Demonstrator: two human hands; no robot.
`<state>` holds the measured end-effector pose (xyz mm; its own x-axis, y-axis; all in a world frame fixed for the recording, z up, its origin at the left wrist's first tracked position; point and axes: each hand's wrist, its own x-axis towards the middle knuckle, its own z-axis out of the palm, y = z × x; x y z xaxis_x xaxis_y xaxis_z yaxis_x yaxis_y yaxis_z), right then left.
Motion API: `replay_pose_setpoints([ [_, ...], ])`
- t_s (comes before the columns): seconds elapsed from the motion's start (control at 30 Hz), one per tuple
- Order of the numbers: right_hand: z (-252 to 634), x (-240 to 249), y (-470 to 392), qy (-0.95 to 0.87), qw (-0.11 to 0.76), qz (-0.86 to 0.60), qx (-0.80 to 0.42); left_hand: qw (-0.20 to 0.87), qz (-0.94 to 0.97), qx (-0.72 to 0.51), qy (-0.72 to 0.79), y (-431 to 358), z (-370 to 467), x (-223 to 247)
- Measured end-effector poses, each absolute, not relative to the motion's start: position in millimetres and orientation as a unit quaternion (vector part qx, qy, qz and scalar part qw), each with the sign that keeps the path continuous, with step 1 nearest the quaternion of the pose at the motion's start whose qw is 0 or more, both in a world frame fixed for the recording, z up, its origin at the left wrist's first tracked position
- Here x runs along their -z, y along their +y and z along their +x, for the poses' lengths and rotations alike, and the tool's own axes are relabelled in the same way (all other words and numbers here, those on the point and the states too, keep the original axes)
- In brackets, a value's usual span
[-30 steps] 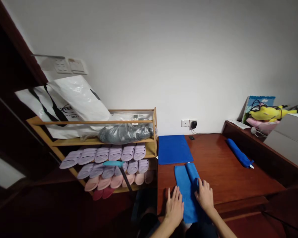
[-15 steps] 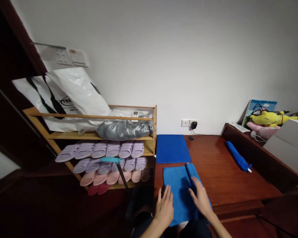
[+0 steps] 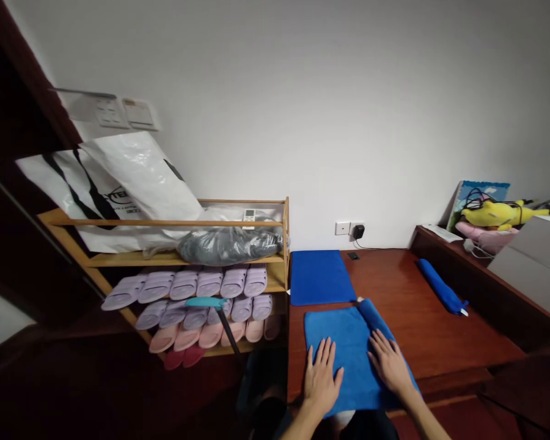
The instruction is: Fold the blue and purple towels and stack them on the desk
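Note:
A blue cloth, which looks like a towel, lies at the near edge of the desk, its right side folded or rolled into a narrow strip. My left hand rests flat on the cloth's left part, fingers spread. Over the strip lies my right hand, fingers stretched out and thumb apart on the flat cloth. Just behind is a flat, darker blue cloth. A tightly rolled blue cloth with a white tag lies at the right of the desk.
Left of the desk stands a wooden rack with several slippers and a white bag. A raised ledge on the right carries a yellow plush toy and a grey box. A plugged-in adapter is on the wall.
The strip on the cloth's right side now lies flatter and farther right. My right hand has moved right and flattened onto it; my left hand has shifted right and pressed flat on the cloth.

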<state>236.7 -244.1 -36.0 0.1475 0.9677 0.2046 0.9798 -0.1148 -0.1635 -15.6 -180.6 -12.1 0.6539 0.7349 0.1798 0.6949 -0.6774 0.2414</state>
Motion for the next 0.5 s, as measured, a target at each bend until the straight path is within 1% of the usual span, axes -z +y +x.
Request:
replay_pose_setpoints([
  [0.13,308.6,28.1,-268.0,-0.576,0.039,-0.814,0.060,0.077,0.906,-0.134,0.395,-179.4,-16.4,13.0],
  [0.23,337.4,23.5,-280.7,-0.456,0.020,-0.887,0.066,0.082,0.905,-0.134,0.394,-177.7,-20.5,16.6],
  [0.3,332.7,19.1,-281.4,-0.406,0.055,-0.907,0.102,0.084,0.904,-0.134,0.396,-178.0,-23.8,18.1],
  [0.33,321.9,16.6,-279.0,-0.412,0.089,-0.898,0.126,0.083,0.904,-0.135,0.398,-178.8,-25.2,18.4],
  [0.4,285.5,12.3,-269.4,-0.485,0.171,-0.845,0.145,0.079,0.899,-0.136,0.409,-181.9,-27.3,18.5],
  [0.43,261.6,11.0,-263.1,-0.534,0.209,-0.810,0.125,0.075,0.894,-0.136,0.420,-184.0,-28.1,18.5],
  [0.5,208.9,10.7,-249.8,-0.614,0.258,-0.745,0.036,0.065,0.880,-0.134,0.451,-188.4,-29.9,19.2],
])
